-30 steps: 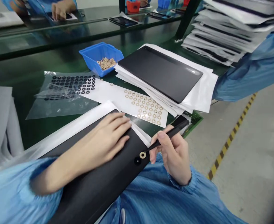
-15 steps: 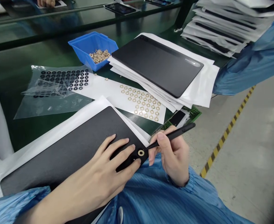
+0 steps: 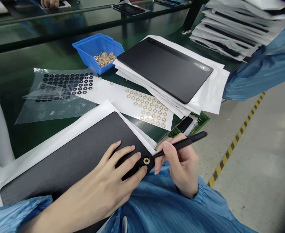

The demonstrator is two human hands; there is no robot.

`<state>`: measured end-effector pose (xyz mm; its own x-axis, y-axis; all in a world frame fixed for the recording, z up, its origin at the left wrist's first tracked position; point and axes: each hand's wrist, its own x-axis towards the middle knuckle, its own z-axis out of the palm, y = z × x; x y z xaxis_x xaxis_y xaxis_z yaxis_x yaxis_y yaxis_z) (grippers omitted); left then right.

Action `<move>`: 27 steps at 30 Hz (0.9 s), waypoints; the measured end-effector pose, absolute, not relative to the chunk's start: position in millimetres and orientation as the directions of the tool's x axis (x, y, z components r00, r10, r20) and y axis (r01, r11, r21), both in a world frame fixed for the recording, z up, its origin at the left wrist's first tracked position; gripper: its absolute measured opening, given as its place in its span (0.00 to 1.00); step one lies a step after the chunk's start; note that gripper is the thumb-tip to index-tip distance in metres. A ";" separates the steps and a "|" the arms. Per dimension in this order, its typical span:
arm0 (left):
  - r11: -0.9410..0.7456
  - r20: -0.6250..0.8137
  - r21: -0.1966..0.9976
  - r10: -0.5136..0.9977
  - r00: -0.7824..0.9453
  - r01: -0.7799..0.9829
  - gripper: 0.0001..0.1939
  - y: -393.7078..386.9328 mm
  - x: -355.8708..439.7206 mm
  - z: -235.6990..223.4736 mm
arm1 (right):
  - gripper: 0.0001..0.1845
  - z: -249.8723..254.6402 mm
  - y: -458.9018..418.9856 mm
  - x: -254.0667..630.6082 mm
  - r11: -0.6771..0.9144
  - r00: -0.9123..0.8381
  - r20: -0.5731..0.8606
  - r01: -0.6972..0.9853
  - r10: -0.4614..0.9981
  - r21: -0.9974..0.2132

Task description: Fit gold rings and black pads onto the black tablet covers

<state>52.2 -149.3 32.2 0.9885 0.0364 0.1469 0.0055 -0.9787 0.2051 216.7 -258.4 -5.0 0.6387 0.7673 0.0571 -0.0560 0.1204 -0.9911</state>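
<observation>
Thing: thin gold ring (image 3: 146,160), lower centre on dark tablet panel (image 3: 67,161) | Handling: very light, flimsy, best taken by its rim | Left hand (image 3: 108,186): open, flat on panel | Right hand (image 3: 180,168): pinching black tweezers (image 3: 181,145), tip at ring

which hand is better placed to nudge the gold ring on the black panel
Probably the right hand: it holds the black pen-like tool with its tip at the gold ring. The left hand lies flat on the black panel.
</observation>
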 end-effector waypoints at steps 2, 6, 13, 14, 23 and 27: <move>-0.982 0.150 0.189 0.020 0.989 -0.009 0.19 -149.3 52.6 32.6 | 0.07 -4.8 -258.8 217.1 0.132 0.638 0.089 -0.020 0.765 -0.991; -0.988 0.170 0.150 -0.010 0.985 -0.036 0.19 -147.4 54.2 31.3 | 0.05 -5.6 -261.8 217.7 0.172 0.602 0.223 0.142 0.767 -0.975; -0.988 0.151 0.154 0.034 0.988 0.010 0.18 -149.7 57.2 27.8 | 0.06 -10.2 -264.2 215.0 0.275 0.609 0.303 0.143 0.733 -0.951; -0.990 0.152 0.141 0.036 0.988 0.014 0.18 -150.6 57.5 27.6 | 0.05 -10.4 -264.1 214.9 0.281 0.606 0.306 0.139 0.734 -0.950; -0.992 0.153 0.117 0.058 0.987 0.040 0.19 -152.7 57.9 26.7 | 0.05 -11.4 -270.4 221.4 0.255 0.543 0.329 0.209 0.773 -0.944; -0.992 0.167 0.124 0.054 0.984 0.033 0.19 -150.3 57.7 27.5 | 0.06 -13.8 -271.1 221.2 0.233 0.525 0.356 0.287 0.773 -0.929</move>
